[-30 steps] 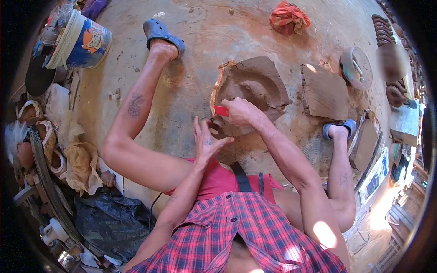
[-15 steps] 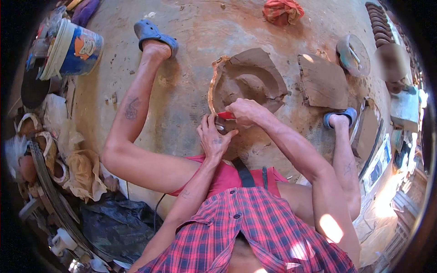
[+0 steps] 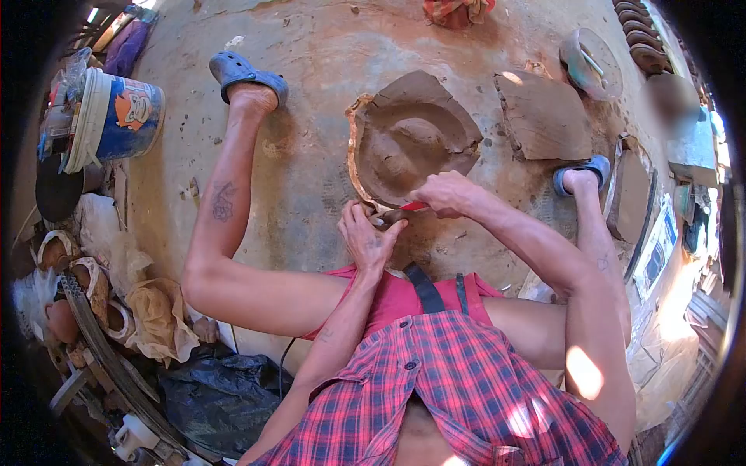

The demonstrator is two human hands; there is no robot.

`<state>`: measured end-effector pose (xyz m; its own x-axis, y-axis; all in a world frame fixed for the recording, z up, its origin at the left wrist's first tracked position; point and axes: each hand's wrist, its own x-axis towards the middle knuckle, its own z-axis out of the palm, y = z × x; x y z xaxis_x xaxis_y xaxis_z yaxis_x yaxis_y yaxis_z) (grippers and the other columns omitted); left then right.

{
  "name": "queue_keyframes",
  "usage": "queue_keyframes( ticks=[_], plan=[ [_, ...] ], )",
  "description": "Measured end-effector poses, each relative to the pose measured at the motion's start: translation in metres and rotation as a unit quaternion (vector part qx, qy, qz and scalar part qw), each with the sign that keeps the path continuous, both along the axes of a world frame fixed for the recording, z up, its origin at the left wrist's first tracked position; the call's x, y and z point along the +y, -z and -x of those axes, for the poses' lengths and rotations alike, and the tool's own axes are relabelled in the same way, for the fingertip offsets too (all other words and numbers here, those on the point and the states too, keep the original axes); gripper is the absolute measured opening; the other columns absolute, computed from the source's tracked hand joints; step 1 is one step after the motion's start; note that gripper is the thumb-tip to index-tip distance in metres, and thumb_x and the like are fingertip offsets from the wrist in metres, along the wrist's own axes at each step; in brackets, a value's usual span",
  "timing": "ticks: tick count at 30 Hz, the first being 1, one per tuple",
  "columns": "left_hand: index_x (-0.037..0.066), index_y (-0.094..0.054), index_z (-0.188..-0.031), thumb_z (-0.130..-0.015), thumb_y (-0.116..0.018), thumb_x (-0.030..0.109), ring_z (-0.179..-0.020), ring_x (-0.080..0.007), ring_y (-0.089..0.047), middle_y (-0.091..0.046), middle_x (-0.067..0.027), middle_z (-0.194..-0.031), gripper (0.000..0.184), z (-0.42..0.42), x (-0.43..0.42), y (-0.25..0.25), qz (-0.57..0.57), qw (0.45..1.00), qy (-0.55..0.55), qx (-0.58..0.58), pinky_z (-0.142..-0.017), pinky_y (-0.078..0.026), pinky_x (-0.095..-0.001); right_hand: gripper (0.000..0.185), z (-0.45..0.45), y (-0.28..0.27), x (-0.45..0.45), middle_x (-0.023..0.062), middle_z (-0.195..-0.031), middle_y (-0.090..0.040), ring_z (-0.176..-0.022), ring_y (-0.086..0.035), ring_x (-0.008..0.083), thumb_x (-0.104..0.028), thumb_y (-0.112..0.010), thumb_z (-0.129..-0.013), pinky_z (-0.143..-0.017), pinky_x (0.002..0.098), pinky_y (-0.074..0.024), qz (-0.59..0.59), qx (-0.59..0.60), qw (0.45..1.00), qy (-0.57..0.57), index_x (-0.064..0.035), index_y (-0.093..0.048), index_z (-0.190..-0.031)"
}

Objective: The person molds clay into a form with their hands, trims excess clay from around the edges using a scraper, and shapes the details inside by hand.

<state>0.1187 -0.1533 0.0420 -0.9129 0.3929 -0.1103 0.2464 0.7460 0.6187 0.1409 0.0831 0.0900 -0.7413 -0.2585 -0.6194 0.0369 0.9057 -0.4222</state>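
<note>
A sheet of wet brown clay (image 3: 423, 136) lies pressed into a shallow round mould, whose pale orange rim (image 3: 352, 147) shows along the left side. My right hand (image 3: 447, 194) is closed around a red-handled knife (image 3: 415, 206), held at the near edge of the clay. The blade is small and mostly hard to see. Just left of it, my left hand (image 3: 367, 237) has its fingertips at the mould's near rim and its thumb apart to the right, with a dark bit of clay between them.
A flat clay slab (image 3: 542, 116) lies to the right, near a bowl of water with a tool (image 3: 590, 66). A blue-and-white bucket (image 3: 128, 113) stands at left above plaster-like pieces and bags (image 3: 159, 311). A reddish cloth (image 3: 458, 11) lies at the far edge.
My right hand has moved the knife rightward along the near edge of the clay. My left hand stays near the same place at the rim. The whole view has shifted slightly.
</note>
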Motion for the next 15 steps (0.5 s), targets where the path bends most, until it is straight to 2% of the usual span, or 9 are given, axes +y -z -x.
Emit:
queue_keyframes(
  ticks=[1, 3, 5, 6, 8, 9, 11, 13, 15],
  plan=[
    [0.003, -0.056, -0.110, -0.061, -0.098, 0.041, -0.113, -0.0353, -0.054, -0.056, -0.0132, -0.117, 0.076, -0.001, -0.001, 0.001, -0.004, 0.999, 0.012, 0.041, -0.096, -0.044, -0.0468, 0.024, -0.005, -0.002, 0.003, 0.0174, -0.095, -0.075, -0.094, -0.074, 0.0407, -0.015, -0.064, -0.089, -0.076, 0.0540, -0.0580, -0.024, -0.006, 1.000, -0.001, -0.0158, -0.070, -0.112],
    [0.003, -0.056, -0.108, -0.062, -0.097, 0.039, -0.109, -0.0356, -0.055, -0.057, -0.0133, -0.115, 0.071, -0.002, -0.002, 0.003, -0.009, 0.999, 0.017, 0.046, -0.093, -0.045, -0.0469, 0.024, -0.017, 0.000, 0.014, 0.0171, -0.094, -0.075, -0.093, -0.074, 0.0405, -0.015, -0.064, -0.089, -0.075, 0.0538, -0.0581, -0.049, -0.013, 0.999, -0.004, -0.0167, -0.071, -0.112],
    [0.003, -0.057, -0.105, -0.063, -0.096, 0.036, -0.106, -0.0359, -0.056, -0.058, -0.0134, -0.112, 0.067, -0.004, -0.006, 0.004, -0.013, 0.998, 0.030, 0.050, -0.091, -0.046, -0.0470, 0.021, -0.034, 0.008, 0.023, 0.0168, -0.091, -0.075, -0.088, -0.074, 0.0403, -0.014, -0.062, -0.089, -0.073, 0.0544, -0.0572, -0.114, -0.038, 0.989, -0.089, -0.0164, -0.070, -0.108],
    [0.003, -0.058, -0.103, -0.065, -0.095, 0.032, -0.104, -0.0365, -0.057, -0.059, -0.0136, -0.110, 0.061, -0.004, -0.008, 0.004, -0.017, 0.999, 0.038, 0.020, -0.090, -0.047, -0.0470, 0.021, -0.038, 0.003, 0.025, 0.0168, -0.091, -0.075, -0.088, -0.074, 0.0403, -0.014, -0.062, -0.089, -0.073, 0.0544, -0.0572, -0.117, -0.040, 0.989, -0.086, -0.0164, -0.070, -0.108],
    [0.003, -0.058, -0.102, -0.067, -0.093, 0.027, -0.103, -0.0372, -0.058, -0.061, -0.0139, -0.109, 0.055, -0.007, -0.009, 0.007, -0.020, 0.999, 0.041, -0.012, -0.089, -0.048, -0.0469, 0.024, -0.046, -0.007, 0.027, 0.0172, -0.093, -0.075, -0.092, -0.074, 0.0404, -0.014, -0.064, -0.087, -0.074, 0.0539, -0.0579, -0.064, -0.044, 0.997, 0.008, -0.0146, -0.069, -0.111],
    [0.003, -0.060, -0.104, -0.069, -0.091, 0.023, -0.102, -0.0372, -0.059, -0.062, -0.0136, -0.108, 0.051, -0.007, -0.009, 0.002, -0.024, 0.998, 0.050, -0.029, -0.090, -0.049, -0.0471, 0.024, -0.050, -0.005, 0.025, 0.0172, -0.093, -0.075, -0.092, -0.074, 0.0404, -0.014, -0.064, -0.087, -0.074, 0.0539, -0.0579, -0.062, -0.044, 0.997, 0.006, -0.0146, -0.069, -0.111],
    [0.003, -0.062, -0.106, -0.071, -0.089, 0.018, -0.101, -0.0372, -0.060, -0.064, -0.0134, -0.107, 0.047, -0.003, -0.008, -0.008, -0.029, 0.997, 0.061, -0.041, -0.091, -0.050, -0.0473, 0.015, -0.056, 0.003, 0.024, 0.0184, -0.087, -0.071, -0.085, -0.070, 0.0437, -0.023, -0.062, -0.097, -0.069, 0.0552, -0.0527, 0.028, 0.100, 0.987, 0.120, -0.0095, -0.063, -0.102],
    [0.006, -0.066, -0.111, -0.072, -0.086, 0.012, -0.103, -0.0367, -0.060, -0.066, -0.0124, -0.110, 0.043, -0.004, -0.008, -0.020, -0.031, 0.992, 0.121, 0.027, -0.093, -0.051, -0.0466, 0.016, -0.053, 0.006, 0.016, 0.0186, -0.088, -0.070, -0.085, -0.068, 0.0448, -0.024, -0.062, -0.098, -0.069, 0.0551, -0.0522, 0.057, 0.130, 0.978, 0.155, -0.0083, -0.062, -0.103],
    [0.007, -0.068, -0.111, -0.072, -0.086, 0.011, -0.104, -0.0361, -0.061, -0.066, -0.0117, -0.110, 0.043, -0.006, -0.010, -0.033, -0.022, 0.987, 0.158, 0.031, -0.092, -0.052, -0.0462, 0.018, -0.052, 0.008, 0.013, 0.0188, -0.089, -0.070, -0.086, -0.067, 0.0459, -0.025, -0.062, -0.100, -0.069, 0.0551, -0.0517, 0.085, 0.159, 0.965, 0.189, -0.0071, -0.061, -0.104]
  ],
)
